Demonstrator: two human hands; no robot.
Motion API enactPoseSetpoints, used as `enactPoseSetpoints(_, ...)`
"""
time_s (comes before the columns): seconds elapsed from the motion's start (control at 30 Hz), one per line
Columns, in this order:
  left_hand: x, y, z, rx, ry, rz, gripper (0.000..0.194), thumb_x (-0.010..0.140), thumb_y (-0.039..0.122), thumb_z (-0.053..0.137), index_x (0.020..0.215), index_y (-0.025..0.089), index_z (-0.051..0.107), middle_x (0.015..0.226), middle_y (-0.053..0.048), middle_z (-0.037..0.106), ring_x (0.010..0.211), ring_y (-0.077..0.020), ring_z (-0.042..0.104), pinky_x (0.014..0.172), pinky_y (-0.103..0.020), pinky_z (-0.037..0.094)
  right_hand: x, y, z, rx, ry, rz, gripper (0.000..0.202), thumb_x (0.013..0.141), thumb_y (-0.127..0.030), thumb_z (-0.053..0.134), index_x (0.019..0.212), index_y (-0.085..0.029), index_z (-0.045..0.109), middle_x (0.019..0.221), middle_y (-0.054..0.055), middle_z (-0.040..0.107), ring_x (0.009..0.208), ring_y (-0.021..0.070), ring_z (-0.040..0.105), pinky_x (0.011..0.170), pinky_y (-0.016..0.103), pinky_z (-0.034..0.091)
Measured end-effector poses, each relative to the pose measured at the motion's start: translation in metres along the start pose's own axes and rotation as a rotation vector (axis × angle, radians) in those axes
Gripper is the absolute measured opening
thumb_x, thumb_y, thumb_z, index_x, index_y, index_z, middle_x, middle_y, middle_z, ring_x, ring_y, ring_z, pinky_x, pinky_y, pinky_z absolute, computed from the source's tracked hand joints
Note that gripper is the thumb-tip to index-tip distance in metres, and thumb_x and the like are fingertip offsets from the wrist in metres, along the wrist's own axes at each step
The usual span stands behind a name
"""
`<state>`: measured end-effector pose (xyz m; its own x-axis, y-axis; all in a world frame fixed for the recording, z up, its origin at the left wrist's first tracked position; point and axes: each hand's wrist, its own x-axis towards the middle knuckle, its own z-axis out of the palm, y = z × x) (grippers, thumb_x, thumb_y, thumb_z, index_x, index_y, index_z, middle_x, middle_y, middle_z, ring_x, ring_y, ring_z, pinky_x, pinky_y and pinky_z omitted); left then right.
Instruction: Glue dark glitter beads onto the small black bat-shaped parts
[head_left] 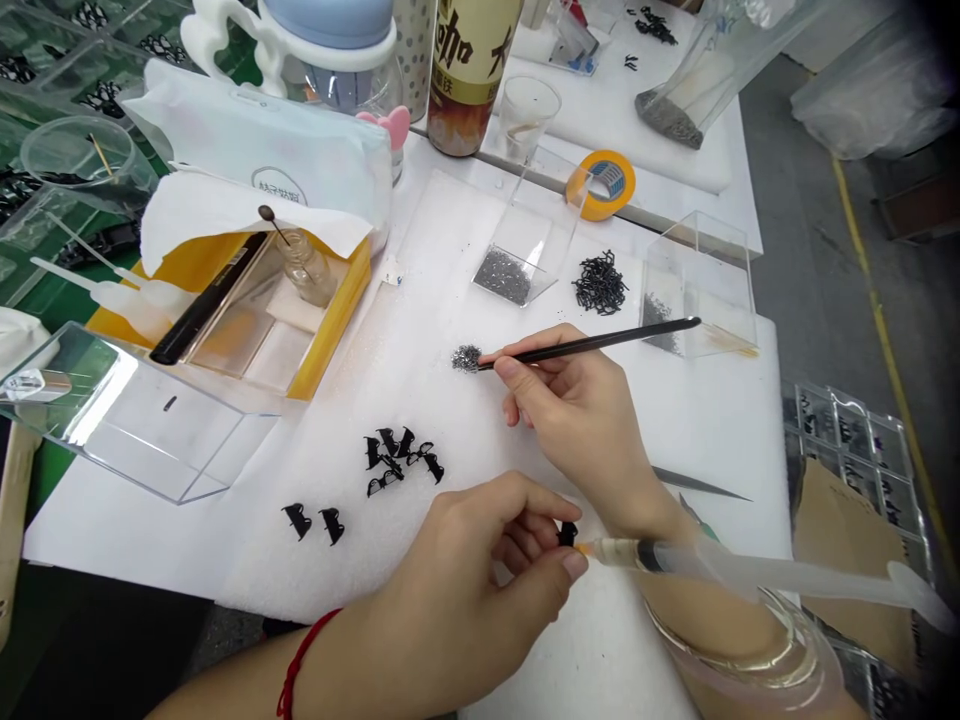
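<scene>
My left hand (457, 590) pinches a small black toothed part (568, 533) between thumb and forefinger. A translucent syringe (772, 575) with an orange tip crosses in front of my right forearm, its tip right by my left thumb; what supports it I cannot tell. In my right hand (589, 410) is a thin black stick (600, 344), gripped like a pen. Its point reaches the edge of a small heap of shiny metal bits (466, 358). Several similar black parts (394, 457) lie left of my hands on the white foam sheet (337, 570), two of them set apart.
Behind my right hand are a clear box of dark bits (504, 275), a heap of short black pieces (600, 283), another clear box (697, 290) and yellow tape (624, 190). Tweezers (701, 484) lie right. Left stand a yellow tray (330, 330), small glass bottle (306, 265) and clear case (135, 430).
</scene>
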<state>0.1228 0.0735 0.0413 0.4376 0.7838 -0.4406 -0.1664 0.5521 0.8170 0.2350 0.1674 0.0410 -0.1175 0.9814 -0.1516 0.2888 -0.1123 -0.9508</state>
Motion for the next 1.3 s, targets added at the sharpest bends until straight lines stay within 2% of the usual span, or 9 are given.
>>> enactPoseSetpoints(0.33, 0.0005, -0.0008, 0.0, 0.004, -0.002, 0.023, 0.018, 0.087, 0.029, 0.06, 0.102, 0.02, 0.061, 0.079, 0.0, 0.059, 0.068, -0.0103, 0.057, 0.061, -0.022, 0.051, 0.0005, 0.0028, 0.0002, -0.035, -0.017, -0.024, 0.013, 0.085, -0.029, 0.067, 0.086, -0.019, 0.059, 0.085, 0.001, 0.07, 0.045, 0.0066, 0.053, 0.044, 0.023, 0.042)
enactPoseSetpoints(0.83, 0.0001, -0.0013, -0.0008, 0.035, 0.003, 0.047, 0.018, 0.087, 0.03, 0.061, 0.103, 0.02, 0.061, 0.078, 0.0, 0.06, 0.068, -0.0104, 0.057, 0.062, -0.022, 0.051, 0.0026, 0.0009, 0.0015, -0.018, -0.009, -0.022, 0.013, 0.084, -0.028, 0.068, 0.083, -0.019, 0.058, 0.078, -0.001, 0.067, 0.044, 0.0065, 0.052, 0.042, 0.022, 0.043)
enactPoseSetpoints(1.3, -0.0001, -0.0001, -0.0007, -0.119, 0.008, -0.026, 0.013, 0.084, 0.024, 0.065, 0.093, 0.019, 0.056, 0.078, 0.001, 0.06, 0.065, -0.0091, 0.06, 0.062, -0.022, 0.055, 0.0015, -0.0023, -0.001, 0.009, -0.033, -0.002, 0.011, 0.083, -0.025, 0.067, 0.08, -0.02, 0.057, 0.072, -0.001, 0.065, 0.046, 0.0078, 0.05, 0.043, 0.024, 0.042)
